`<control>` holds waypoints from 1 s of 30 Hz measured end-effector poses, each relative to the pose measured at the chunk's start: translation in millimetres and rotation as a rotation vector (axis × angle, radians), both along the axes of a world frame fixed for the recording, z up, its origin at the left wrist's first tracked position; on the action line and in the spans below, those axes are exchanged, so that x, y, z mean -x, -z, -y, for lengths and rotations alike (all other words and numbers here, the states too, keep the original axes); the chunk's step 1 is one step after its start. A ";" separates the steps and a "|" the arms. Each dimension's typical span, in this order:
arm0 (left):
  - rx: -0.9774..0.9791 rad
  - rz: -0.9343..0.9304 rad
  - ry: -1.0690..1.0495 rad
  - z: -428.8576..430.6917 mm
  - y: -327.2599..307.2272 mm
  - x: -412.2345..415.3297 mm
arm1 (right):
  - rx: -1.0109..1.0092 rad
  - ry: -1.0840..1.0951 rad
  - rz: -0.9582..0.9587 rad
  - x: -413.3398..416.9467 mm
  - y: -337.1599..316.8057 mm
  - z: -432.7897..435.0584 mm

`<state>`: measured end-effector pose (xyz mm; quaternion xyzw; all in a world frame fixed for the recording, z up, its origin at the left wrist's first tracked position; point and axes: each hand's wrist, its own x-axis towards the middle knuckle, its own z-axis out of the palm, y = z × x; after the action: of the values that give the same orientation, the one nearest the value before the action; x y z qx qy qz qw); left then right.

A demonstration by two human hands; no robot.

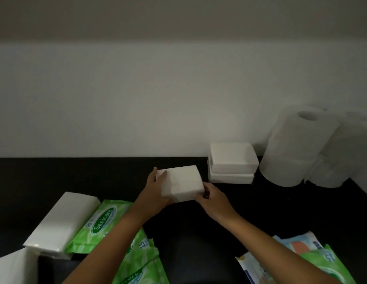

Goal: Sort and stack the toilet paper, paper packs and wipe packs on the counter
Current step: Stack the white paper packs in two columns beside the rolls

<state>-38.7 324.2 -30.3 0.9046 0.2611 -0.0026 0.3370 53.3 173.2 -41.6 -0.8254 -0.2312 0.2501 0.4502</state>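
Head: blk counter (76, 175), wht wall (137, 99)

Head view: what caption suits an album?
Left hand and right hand hold a paper pack beside a stack and toilet rolls.

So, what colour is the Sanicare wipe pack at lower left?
The Sanicare wipe pack is light green, with a darker green logo oval; head view.

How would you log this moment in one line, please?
left hand: holds white paper pack | right hand: holds same pack | stack of paper packs: to its right | toilet rolls: far right
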 end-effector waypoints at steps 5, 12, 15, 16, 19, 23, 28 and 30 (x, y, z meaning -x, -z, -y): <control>0.151 0.225 -0.179 16.2 -0.3 -11.0 | -0.116 0.186 -0.016 -2.7 4.3 -1.6; 0.237 0.283 -0.292 15.7 1.2 -31.5 | -0.237 0.196 -0.133 -0.1 7.3 -3.1; 0.239 0.317 -0.301 18.3 0.1 -37.1 | -0.288 0.266 -0.107 -1.2 6.2 -3.7; 0.240 0.314 -0.314 18.7 0.5 -38.9 | -0.298 0.280 -0.101 -1.4 5.6 -3.8; 0.236 0.335 -0.325 19.7 3.5 -44.0 | -0.289 0.263 -0.112 -1.7 5.3 -6.5; 0.234 0.336 -0.351 22.5 4.2 -47.6 | -0.287 0.256 -0.127 -4.1 4.4 -11.3; 0.245 0.340 -0.367 24.1 4.9 -47.1 | -0.257 0.288 -0.085 -1.0 5.1 -13.7; 0.245 0.348 -0.371 25.1 4.9 -45.9 | -0.215 0.285 -0.099 1.1 5.3 -12.7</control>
<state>7.3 299.1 -35.2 0.7808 0.3579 0.1832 0.4782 52.2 185.9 -46.9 -0.7834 -0.1150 0.1982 0.5777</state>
